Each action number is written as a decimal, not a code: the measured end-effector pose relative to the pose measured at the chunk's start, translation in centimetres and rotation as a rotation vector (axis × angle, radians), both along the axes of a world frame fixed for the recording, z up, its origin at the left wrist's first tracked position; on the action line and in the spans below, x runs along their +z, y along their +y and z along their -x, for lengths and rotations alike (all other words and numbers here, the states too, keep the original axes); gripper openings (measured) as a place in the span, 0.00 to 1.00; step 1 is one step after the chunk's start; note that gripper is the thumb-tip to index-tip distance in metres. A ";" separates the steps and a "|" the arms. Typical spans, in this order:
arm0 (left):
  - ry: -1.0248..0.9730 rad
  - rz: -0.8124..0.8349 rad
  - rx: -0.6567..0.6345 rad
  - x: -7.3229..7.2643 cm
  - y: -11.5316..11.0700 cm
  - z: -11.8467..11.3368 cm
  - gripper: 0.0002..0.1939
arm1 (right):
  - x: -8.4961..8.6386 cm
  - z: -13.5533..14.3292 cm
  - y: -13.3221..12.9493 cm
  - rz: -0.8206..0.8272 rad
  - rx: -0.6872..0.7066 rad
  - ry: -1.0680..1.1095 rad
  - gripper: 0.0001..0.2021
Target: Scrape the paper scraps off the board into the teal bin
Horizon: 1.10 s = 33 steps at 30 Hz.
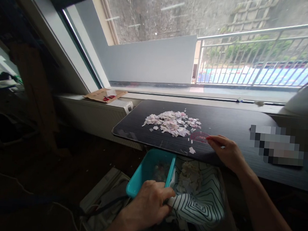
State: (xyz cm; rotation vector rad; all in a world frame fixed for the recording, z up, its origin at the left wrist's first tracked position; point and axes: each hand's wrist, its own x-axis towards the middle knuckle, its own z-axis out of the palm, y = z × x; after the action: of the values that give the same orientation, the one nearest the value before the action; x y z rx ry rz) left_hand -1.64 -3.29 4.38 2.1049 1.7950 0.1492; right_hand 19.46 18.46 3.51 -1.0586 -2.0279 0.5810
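Observation:
A heap of small white paper pieces (171, 122) lies on the dark table (224, 118). My right hand (227, 152) pinches one end of a thin, red see-through tool (199, 136) at the heap's right edge. Below the table edge, my left hand (150, 201) is closed on the rim of a teal bin (140, 175) and on a white cloth with black lines (202, 208) beside it. Some scraps show dimly inside the bin. More pale paper pieces (190, 176) rest on the cloth.
A blurred-out object (278, 146) lies on the table's right part. On the sill at the left are brown paper (96, 94) and red-handled scissors (109, 98), above a radiator (97, 114). A large window with a railing (261, 56) outside stands behind the table.

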 end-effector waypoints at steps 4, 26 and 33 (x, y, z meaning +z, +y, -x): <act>-0.008 -0.001 0.007 0.0 -0.1 0.1 0.06 | -0.3 0.8 0.6 0.017 0.021 -0.017 0.15; -0.003 0.024 -0.012 -0.2 0.5 0.1 0.07 | -0.4 -0.3 0.4 -0.001 0.054 0.004 0.15; -0.030 -0.010 0.006 -0.3 0.4 0.1 0.06 | -0.6 -0.7 0.4 0.072 0.146 -0.033 0.15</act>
State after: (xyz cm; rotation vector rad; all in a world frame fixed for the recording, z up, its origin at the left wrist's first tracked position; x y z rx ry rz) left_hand -1.78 -2.92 4.10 2.0929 1.7867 0.1904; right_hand 20.20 18.88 2.93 -0.9724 -2.1402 0.7211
